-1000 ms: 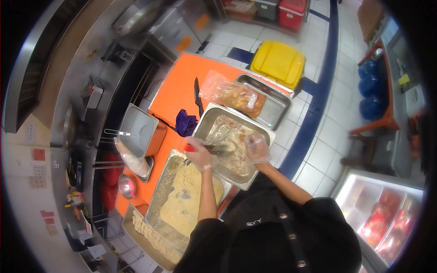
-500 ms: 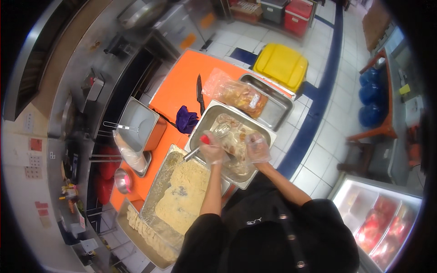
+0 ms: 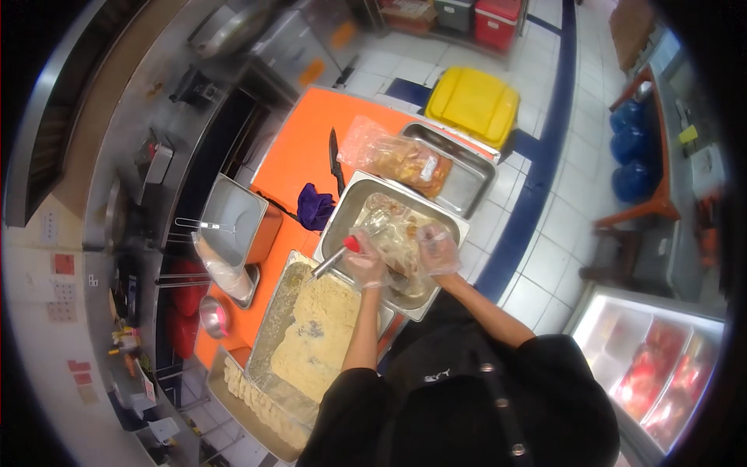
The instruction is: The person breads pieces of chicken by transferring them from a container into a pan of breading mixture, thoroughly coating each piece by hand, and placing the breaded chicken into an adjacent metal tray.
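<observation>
Left hand: the person's left hand (image 3: 367,261), in a clear plastic glove, is closed round a metal whisk with a red collar (image 3: 334,258).
Right hand: the similarly gloved right hand (image 3: 438,249) is lowered into the batter pan's right side; from here I cannot tell whether its fingers grip anything.
Whisk: tilted, wire end in the batter pan, handle end out toward the flour.
Batter pan: a rectangular steel pan (image 3: 341,220) with pale, wet batter and lumpy pieces (image 3: 397,245).
Flour pan: just beside it, a larger steel pan (image 3: 274,323) of cream-coloured flour (image 3: 311,350).
Orange tabletop (image 3: 299,132): a black knife (image 3: 335,159) lies near a crumpled purple cloth (image 3: 314,207).
Beyond the batter: a clear bag of orange-brown food (image 3: 412,165) lies partly over a shallow steel tray (image 3: 471,183).
</observation>
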`<state>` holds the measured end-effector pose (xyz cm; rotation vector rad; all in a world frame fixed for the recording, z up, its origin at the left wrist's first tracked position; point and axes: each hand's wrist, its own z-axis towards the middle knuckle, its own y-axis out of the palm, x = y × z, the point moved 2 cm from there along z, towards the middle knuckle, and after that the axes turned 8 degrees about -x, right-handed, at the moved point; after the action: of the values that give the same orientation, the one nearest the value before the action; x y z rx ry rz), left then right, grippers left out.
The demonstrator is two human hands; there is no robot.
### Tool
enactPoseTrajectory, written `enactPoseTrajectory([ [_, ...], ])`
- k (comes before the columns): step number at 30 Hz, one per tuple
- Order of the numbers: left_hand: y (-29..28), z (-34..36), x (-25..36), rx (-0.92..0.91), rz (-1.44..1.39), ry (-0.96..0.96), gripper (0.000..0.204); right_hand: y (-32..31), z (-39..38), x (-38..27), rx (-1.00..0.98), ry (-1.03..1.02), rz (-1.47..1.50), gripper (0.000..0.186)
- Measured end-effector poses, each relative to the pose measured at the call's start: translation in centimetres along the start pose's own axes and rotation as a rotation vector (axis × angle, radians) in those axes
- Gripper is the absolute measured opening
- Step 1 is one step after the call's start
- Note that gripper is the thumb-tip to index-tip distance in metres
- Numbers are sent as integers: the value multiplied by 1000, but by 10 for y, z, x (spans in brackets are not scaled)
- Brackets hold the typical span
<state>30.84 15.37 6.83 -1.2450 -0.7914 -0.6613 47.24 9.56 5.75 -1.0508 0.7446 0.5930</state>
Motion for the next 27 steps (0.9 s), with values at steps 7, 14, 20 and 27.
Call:
enactPoseTrajectory([
  [7,-27,29,27,246,-396,-138,37,-1,-2,5,-24,112,47,6],
  [14,-1,62,-36,653,959,462,18,-1,-1,-3,-23,-21,-103,6],
  [20,-1,54,-23,739,893,364,25,1,-1,4,-69,90,-68,6],
  [27,3,3,-3,8,-57,146,31,-1,-2,7,-35,36,-81,8],
])
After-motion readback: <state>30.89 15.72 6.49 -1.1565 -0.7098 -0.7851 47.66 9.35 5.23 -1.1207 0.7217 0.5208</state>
